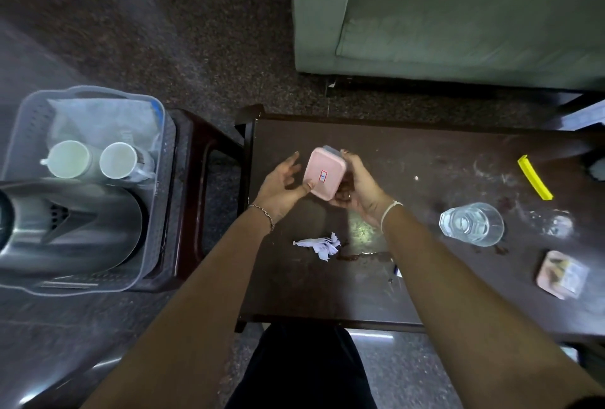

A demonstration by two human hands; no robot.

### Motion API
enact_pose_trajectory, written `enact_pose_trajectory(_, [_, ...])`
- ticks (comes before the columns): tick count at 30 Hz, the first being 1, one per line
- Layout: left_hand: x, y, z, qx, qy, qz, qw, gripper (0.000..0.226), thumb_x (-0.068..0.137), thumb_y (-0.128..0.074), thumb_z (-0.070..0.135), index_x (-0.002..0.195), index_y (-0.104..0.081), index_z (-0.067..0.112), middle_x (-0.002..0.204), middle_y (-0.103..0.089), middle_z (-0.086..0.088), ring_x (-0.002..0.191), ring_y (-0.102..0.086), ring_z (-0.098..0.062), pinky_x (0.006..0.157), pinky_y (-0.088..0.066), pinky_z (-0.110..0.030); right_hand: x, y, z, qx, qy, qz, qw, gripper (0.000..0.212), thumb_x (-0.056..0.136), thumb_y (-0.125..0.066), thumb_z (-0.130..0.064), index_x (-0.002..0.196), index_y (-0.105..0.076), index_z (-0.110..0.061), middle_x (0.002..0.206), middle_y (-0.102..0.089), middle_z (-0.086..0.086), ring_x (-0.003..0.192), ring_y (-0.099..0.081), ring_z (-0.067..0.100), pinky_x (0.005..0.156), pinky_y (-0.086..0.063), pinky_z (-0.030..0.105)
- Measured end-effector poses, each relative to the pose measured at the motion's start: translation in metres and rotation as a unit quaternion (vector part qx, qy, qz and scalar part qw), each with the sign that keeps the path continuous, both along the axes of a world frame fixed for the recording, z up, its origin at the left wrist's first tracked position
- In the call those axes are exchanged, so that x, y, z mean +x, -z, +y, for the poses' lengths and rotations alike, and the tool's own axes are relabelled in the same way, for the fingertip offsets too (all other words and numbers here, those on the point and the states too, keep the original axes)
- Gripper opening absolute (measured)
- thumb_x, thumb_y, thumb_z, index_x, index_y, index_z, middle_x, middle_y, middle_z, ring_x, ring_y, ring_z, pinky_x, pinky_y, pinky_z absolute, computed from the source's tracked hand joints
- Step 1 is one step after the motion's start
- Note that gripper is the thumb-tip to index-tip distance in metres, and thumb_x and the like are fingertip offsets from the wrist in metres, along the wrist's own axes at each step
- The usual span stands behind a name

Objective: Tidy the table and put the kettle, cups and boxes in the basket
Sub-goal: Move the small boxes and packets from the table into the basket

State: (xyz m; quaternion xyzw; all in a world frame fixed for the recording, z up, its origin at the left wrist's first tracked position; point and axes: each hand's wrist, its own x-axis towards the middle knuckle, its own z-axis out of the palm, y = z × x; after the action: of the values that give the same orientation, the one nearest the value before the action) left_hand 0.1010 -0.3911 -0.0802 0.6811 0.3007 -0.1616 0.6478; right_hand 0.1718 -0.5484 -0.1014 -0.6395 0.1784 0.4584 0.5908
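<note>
Dark worktop (425, 153) carrying 1 clear drinking glass (471, 223), upright; a yellow plastic strip (534, 177) toward the far right; crumpled white paper (322, 245) near the front; a pink coaster (560, 274) at right. Green sofa (458, 9) beyond.

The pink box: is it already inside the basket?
No, both hands, left hand and right hand, hold the pink box above the table.

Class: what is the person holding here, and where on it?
A pink box: right hand grips its right side, left hand thumb presses its lower edge.
</note>
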Motion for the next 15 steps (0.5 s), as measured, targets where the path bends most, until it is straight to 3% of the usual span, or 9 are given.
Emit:
enact_pose_trajectory(2, [-0.003, -0.008, 0.000, -0.050, -0.008, -0.017, 0.999, 0.065, 0.087, -0.063, 0.002, 0.145, -0.033, 0.006, 0.141, -0.049, -0.014, 0.129, -0.048, -0.022, 0.106, -0.043, -0.028, -0.004, -0.009, -0.001, 0.024, -0.022, 0.035, 0.999, 0.060, 0.082, -0.040, -0.072, 0.093, -0.071, -0.021, 0.082, -0.070, 0.007, 0.072, -0.065, 0.017, 0.066, -0.055, 0.030])
enact_pose_trajectory(5, [-0.010, -0.015, 0.000, -0.062, 0.004, -0.036, 0.997, 0.046, 0.089, -0.061, 0.004, 0.132, -0.048, 0.000, 0.124, -0.061, -0.010, 0.104, -0.062, -0.009, 0.082, -0.049, -0.008, -0.012, -0.020, -0.001, 0.025, -0.039, 0.063, 0.997, 0.076, 0.081, -0.034, -0.078, 0.100, -0.070, -0.014, 0.085, -0.069, 0.013, 0.072, -0.065, 0.021, 0.070, -0.057, 0.033])
enact_pose_trajectory(8, [-0.020, -0.014, 0.000, -0.052, -0.004, -0.033, 0.998, 0.035, 0.089, -0.062, 0.008, 0.123, -0.056, 0.001, 0.111, -0.064, -0.008, 0.091, -0.063, -0.007, 0.077, -0.051, -0.010, -0.023, -0.023, 0.004, -0.020, -0.049, 0.052, 0.997, 0.083, 0.083, -0.024, -0.081, 0.091, -0.070, -0.012, 0.075, -0.072, 0.013, 0.059, -0.067, 0.021, 0.065, -0.057, 0.032])
enact_pose_trajectory(10, [-0.028, -0.011, 0.001, -0.031, -0.011, -0.022, 0.999, 0.027, 0.091, -0.061, 0.011, 0.116, -0.059, 0.001, 0.105, -0.065, -0.007, 0.082, -0.063, -0.003, 0.069, -0.050, -0.009, -0.033, -0.020, 0.009, -0.082, -0.023, 0.005, 0.996, 0.074, 0.090, -0.025, -0.072, 0.078, -0.066, -0.011, 0.067, -0.069, 0.010, 0.056, -0.064, 0.021, 0.063, -0.056, 0.031])
enact_pose_trajectory(12, [-0.041, -0.006, 0.002, -0.007, -0.027, -0.006, 1.000, 0.026, 0.093, -0.058, 0.014, 0.112, -0.061, -0.003, 0.098, -0.065, -0.007, 0.076, -0.061, -0.005, 0.063, -0.046, -0.015, -0.046, -0.011, 0.008, -0.170, -0.007, -0.085, 0.982, 0.058, 0.096, -0.037, -0.057, 0.080, -0.066, -0.010, 0.073, -0.071, 0.010, 0.068, -0.066, 0.027, 0.074, -0.054, 0.036])
enact_pose_trajectory(15, [-0.062, 0.002, 0.004, -0.043, -0.089, 0.047, 0.994, 0.030, 0.096, -0.052, 0.020, 0.119, -0.058, 0.003, 0.093, -0.065, -0.003, 0.080, -0.060, -0.011, 0.067, -0.044, -0.023, -0.072, 0.002, -0.010, -0.321, -0.129, -0.244, 0.906, 0.029, 0.089, -0.055, -0.038, 0.100, -0.068, -0.015, 0.106, -0.070, 0.012, 0.102, -0.063, 0.032, 0.084, -0.047, 0.032])
